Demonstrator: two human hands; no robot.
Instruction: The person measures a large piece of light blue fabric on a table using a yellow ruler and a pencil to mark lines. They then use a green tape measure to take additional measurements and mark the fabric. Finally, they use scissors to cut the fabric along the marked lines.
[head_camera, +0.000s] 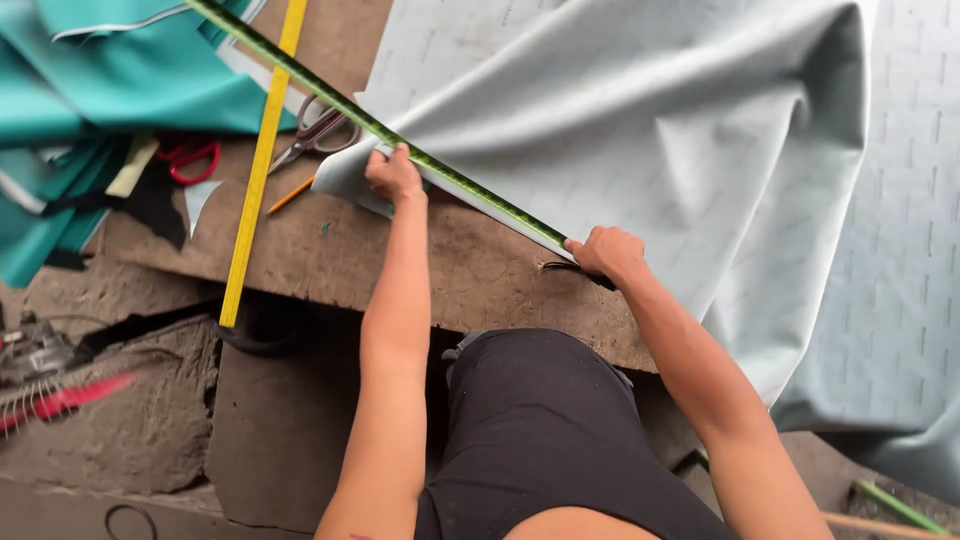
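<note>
Worn brown worktable (470, 280), head view. Left hand (393, 175) fingers curled, pressing green measuring tape (440, 172) onto folded edge of pale grey fabric (640, 130). Right hand (606, 252) closed, pinning the tape's near end at the fabric edge. Tape runs taut between both hands. Scissors (315, 130) just beyond left hand; yellow ruler (258, 170) and teal fabric (110, 90) further left.

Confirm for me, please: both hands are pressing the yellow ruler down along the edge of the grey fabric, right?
Not quite: in the head view the left hand and right hand press a green measuring strip along the grey fabric edge. The yellow ruler lies untouched to the left.
</note>
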